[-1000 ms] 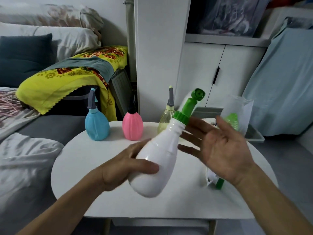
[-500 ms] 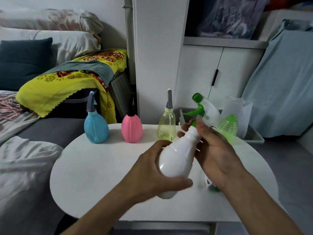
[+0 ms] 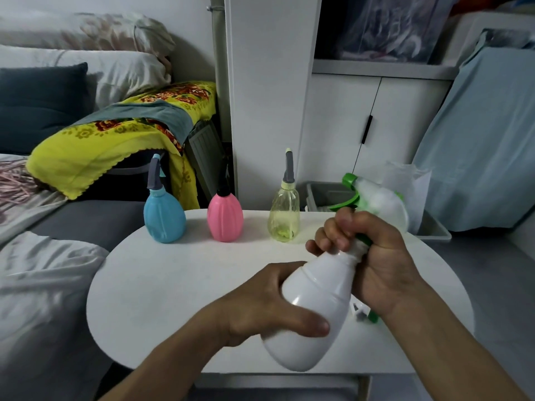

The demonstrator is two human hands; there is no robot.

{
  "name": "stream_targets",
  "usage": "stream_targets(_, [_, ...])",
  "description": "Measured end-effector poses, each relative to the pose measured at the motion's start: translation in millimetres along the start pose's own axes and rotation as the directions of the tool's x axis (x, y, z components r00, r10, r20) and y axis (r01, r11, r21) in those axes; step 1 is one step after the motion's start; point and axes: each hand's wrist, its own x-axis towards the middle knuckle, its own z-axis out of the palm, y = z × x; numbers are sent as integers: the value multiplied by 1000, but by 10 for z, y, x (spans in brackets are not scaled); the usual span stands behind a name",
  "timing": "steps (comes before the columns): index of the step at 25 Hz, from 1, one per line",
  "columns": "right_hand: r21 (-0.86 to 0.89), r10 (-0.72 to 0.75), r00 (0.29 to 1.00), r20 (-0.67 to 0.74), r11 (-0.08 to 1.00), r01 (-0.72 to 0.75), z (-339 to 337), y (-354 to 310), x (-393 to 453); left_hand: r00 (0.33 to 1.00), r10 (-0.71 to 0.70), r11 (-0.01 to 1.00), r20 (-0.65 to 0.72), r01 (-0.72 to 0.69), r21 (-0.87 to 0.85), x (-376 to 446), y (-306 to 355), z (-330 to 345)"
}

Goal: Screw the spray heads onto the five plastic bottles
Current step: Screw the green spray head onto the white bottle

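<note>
Since a second ago my right hand (image 3: 373, 261), which hung spread beside the nozzle, has closed around the neck of the glossy white pear-shaped plastic bottle (image 3: 312, 308), and the bottle has tipped up and drifted toward the lower centre of the frame. My fingers curl over the green collar of the white-and-green trigger spray head (image 3: 373, 198), because that is where a twist bites; the trigger points left, clear of my knuckles. My left hand (image 3: 269, 308) wraps the fat belly from below and left, thumb laid across the front, to stop the body turning with the cap. I hold it tilted above the round white table (image 3: 173, 285) rather than standing, so both wrists can work against each other.

Along the table's far edge, upper centre, stand the blue bottle (image 3: 164, 218), the pink bottle (image 3: 225, 217) and the clear yellowish bottle (image 3: 284, 214), each with a head already on, set back out of my way. Behind my right wrist a small white-and-green part (image 3: 365, 313) lies on the table; I judge it a further head, though mostly hidden. How tight this collar is, I cannot tell.
</note>
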Motion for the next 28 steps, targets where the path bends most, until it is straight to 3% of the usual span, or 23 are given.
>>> stream_targets(3, [-51,14,1000,-22,999,-15,-32,-89,8,998,43,998,-48,-41,46,34,-2,53])
stream_targets(5, [-91,77,997,-10,993,-77,-64,-107,8,992,67,985,-105,-49,168,39,-17,70])
stream_targets(7, [-44,123,992,-40,991,-125,-76,-62,6,986,67,962,-154,-24,271,42,-31,24])
stream_targets(8, [21,127,991,-49,992,-127,-75,-25,3,991,35,970,-130,-2,245,36,-29,-12])
stream_targets(10, [102,106,992,-70,990,-99,-65,36,0,999,-27,984,-32,32,174,20,-9,-33])
stream_targets(13, [43,70,983,-169,997,-63,-20,47,22,994,17,961,-105,13,278,47,-28,21])
stream_targets(19, [-68,-10,949,-314,998,-12,10,49,74,981,69,950,-180,-9,311,87,-78,96])
stream_targets(28, [-132,-101,929,-357,990,58,13,27,42,957,133,929,-259,-29,368,143,-135,200])
